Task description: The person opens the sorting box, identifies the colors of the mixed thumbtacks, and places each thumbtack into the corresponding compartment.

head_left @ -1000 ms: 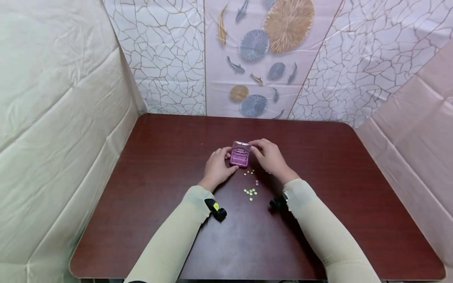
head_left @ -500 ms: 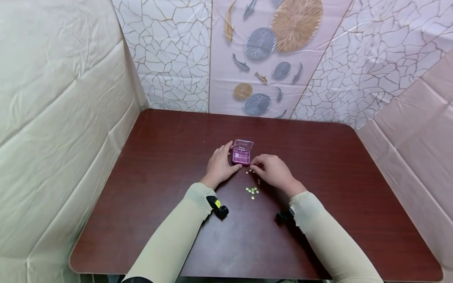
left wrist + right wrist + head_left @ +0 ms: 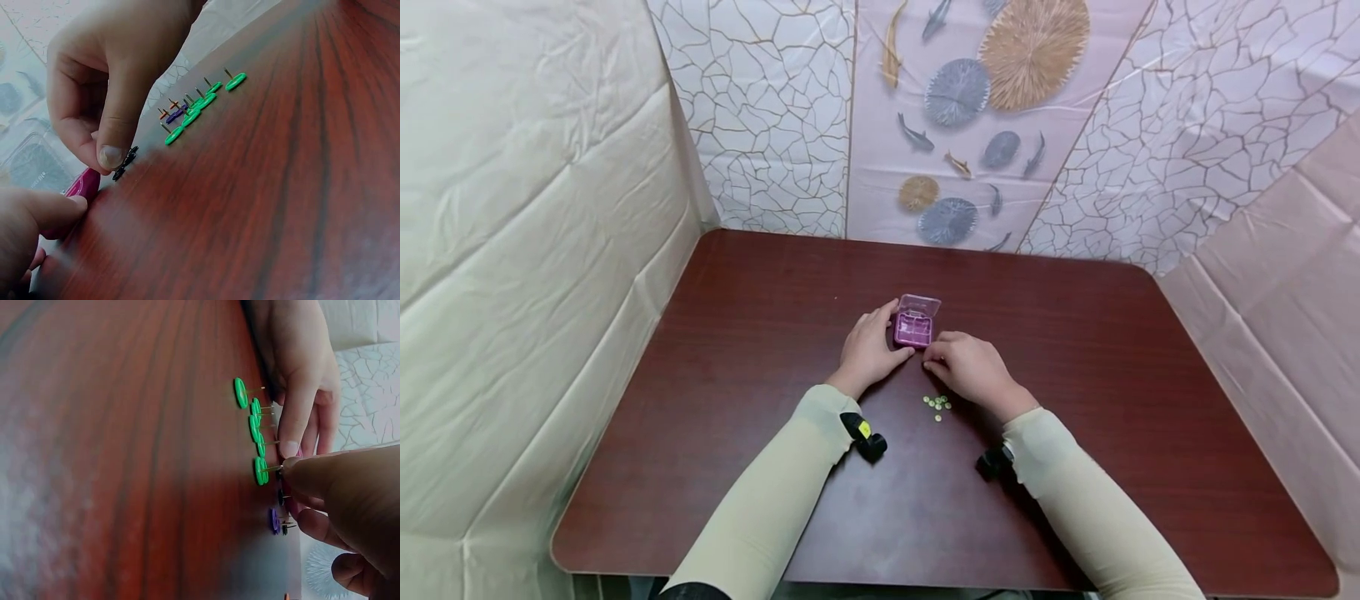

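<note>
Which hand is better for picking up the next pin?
Probably the right hand: its fingertips are right by the black pins. The left hand is busy at the purple box, its thumb against it.

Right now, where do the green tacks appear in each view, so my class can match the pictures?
Head: green tacks, below and right of centre.
Left wrist: green tacks, upper half, near mid-width.
Right wrist: green tacks, right of centre, mostly upper half.
Shared landmark: right hand.
</note>
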Available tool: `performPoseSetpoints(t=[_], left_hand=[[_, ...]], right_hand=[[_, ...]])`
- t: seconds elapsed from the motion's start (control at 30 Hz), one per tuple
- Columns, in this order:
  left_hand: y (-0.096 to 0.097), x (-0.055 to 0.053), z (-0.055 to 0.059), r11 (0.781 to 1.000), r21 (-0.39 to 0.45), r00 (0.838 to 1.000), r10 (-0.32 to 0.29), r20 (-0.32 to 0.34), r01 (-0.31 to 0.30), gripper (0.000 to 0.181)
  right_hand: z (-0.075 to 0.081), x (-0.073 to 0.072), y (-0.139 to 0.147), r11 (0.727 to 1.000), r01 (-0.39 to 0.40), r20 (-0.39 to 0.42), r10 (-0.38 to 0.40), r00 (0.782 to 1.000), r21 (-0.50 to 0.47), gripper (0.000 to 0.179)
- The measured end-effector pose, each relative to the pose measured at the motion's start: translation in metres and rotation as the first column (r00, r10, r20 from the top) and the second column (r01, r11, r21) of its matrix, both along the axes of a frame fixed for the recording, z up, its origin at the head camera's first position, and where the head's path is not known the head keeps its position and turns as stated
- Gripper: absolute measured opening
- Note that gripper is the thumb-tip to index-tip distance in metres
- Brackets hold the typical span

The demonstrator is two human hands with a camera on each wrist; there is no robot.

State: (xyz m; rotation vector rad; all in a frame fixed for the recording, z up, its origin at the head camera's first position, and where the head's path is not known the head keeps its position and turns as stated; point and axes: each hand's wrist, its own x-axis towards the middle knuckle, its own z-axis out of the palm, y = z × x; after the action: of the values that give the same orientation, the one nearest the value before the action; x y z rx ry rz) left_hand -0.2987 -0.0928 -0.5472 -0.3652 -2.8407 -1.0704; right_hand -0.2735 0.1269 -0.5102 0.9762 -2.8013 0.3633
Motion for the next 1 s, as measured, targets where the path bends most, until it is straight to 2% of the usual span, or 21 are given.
performPoseSetpoints(t=[0.13, 0.3, 0.43, 0.57, 0.77, 1.0], left_hand=[[0.0, 0.001, 0.002, 1.0, 0.011, 1.0, -0.009, -0.001, 0.009, 0.096], [0.0, 0.001, 0.002, 1.0, 0.013, 1.0, -0.011, -0.016, 0.012, 0.093], [-0.001, 0.0, 0.0, 1.0, 0.02, 1.0, -0.009, -0.016, 0.009, 0.092], [-0.002, 0.001, -0.002, 1.0, 0.023, 1.0, -0.008, -0.001, 0.008, 0.094], [-0.003, 0.002, -0.005, 0.999, 0.034, 1.0, -0.012, 0.005, 0.012, 0.094], [-0.005, 0.0, -0.002, 0.999, 0.037, 1.0, -0.002, -0.01, 0.002, 0.09]], right_hand=[[0.002, -0.001, 0.0, 1.0, -0.001, -0.006, 0.001, 1.0, -0.001, 0.004], [0.009, -0.004, -0.003, 0.997, 0.036, -0.003, -0.036, 0.999, -0.067, 0.005], [0.013, -0.014, -0.009, 0.986, 0.124, 0.034, -0.121, 0.992, -0.108, 0.007], [0.014, -0.026, -0.019, 0.966, 0.223, 0.096, -0.211, 0.973, -0.133, 0.01], [0.01, -0.038, -0.037, 0.949, 0.298, 0.137, -0.284, 0.949, -0.101, 0.011], [0.013, -0.044, -0.055, 0.934, 0.355, 0.112, -0.348, 0.931, -0.051, 0.013]])
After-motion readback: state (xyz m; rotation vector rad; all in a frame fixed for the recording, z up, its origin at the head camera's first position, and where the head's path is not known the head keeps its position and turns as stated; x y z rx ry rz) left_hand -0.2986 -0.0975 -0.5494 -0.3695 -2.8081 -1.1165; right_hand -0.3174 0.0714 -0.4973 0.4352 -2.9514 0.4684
